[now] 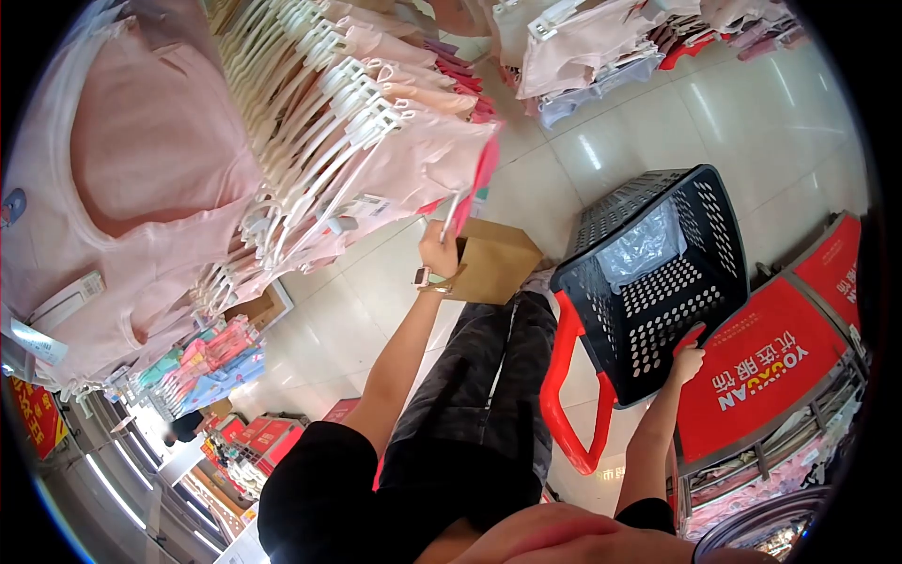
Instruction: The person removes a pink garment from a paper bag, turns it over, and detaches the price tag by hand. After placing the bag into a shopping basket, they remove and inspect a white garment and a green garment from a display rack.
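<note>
My left hand [439,249], with a watch on its wrist, is closed around a thin white hanger [452,214]. A bright pink garment [485,173], seen nearly edge-on, is at the hanger's upper end. Just above and left of this hand hangs a dense row of pale pink garments [442,155] on white hangers. A brown cardboard box [496,261] shows behind the hand, near my legs. My right hand [691,363] grips the small red handle of a black shopping basket [648,211]. Clear plastic [644,246] lies inside the basket, and its long red handle [554,385] swings out toward me.
Large pale pink tops [150,141] hang close on the left. More garments [592,66] hang at the top right. Red-covered bins [766,362] of folded clothes border the basket on the right. Shiny tiled floor [601,141] runs between the racks.
</note>
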A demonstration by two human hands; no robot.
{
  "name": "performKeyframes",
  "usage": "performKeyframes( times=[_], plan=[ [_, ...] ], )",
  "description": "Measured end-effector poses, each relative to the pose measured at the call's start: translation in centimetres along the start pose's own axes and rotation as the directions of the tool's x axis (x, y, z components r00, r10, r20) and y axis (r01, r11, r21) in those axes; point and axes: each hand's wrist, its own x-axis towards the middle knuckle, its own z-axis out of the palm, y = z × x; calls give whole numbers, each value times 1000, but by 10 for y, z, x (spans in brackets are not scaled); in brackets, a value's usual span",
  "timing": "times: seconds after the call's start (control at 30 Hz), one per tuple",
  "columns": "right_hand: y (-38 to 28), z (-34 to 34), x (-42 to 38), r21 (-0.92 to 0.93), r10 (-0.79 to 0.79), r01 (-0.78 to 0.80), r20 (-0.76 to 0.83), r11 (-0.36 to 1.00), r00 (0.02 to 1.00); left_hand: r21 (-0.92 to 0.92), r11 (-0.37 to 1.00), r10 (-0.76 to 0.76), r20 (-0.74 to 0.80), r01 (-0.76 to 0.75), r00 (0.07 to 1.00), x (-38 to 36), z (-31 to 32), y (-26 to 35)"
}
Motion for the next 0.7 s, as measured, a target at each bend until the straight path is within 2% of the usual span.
performKeyframes(
  times=[0.07, 0.1, 0.17, 0.27, 0.33, 0.37, 0.4, 0.47, 0.53, 0.57, 0.6, 0.63, 0.67, 0.7],
  plan=[
    [1, 2, 1, -8, 6, -6, -15, 1000, 1000, 118, 993, -41, 176, 20, 984, -5, 2, 5],
    [-1, 0, 0, -15, 2, -3, -6, 1000, 1000, 123, 992, -39, 174, 17, 984, -7, 3, 9],
    [-1, 1, -1, -16, 4, -4, -3, 1000, 1000, 86, 995, 9, 398, -47, 917, -11, 7, 19],
    [-3, -2, -1, 3, 23, -23, 27, 1000, 999, 7, 998, 58, 416, -66, 908, -16, 13, 40],
    [2, 8, 3, 152, -103, 129, -166, 980, 981, -22, 999, 38, 436, -31, 899, -17, 5, 64],
    [0, 9, 5, 137, -167, 218, -310, 966, 936, -109, 993, 77, 347, -41, 935, -16, 2, 75],
    [-21, -2, -2, 68, -143, 186, -403, 980, 904, -193, 979, 109, 249, -61, 962, -15, -3, 86],
    [-55, -12, -12, 139, -218, 360, -582, 923, 783, -236, 967, 152, 222, -98, 963, -9, -22, 112],
    [-104, -17, -37, 351, -253, 603, -675, 716, 693, -252, 967, 95, 233, -35, 968, -4, -41, 139],
    [-134, -23, -61, 658, -204, 486, -459, 576, 864, -269, 962, 117, 234, -51, 965, -4, -48, 145],
    [-156, -9, -67, 840, -275, 284, -169, 462, 947, -273, 960, 130, 241, -62, 962, -5, -53, 156],
    [-186, -37, -100, 910, -443, 206, -28, 359, 896, -308, 942, 211, 243, -130, 947, -6, -59, 168],
    [-213, -36, -119, 1000, -554, -4, 17, 24, 833, -343, 919, 286, 240, -195, 928, -9, -63, 176],
    [-227, -12, -126, 965, -498, -246, 168, -95, 851, -349, 886, 410, 286, -304, 866, -11, -67, 177]
  ],
)
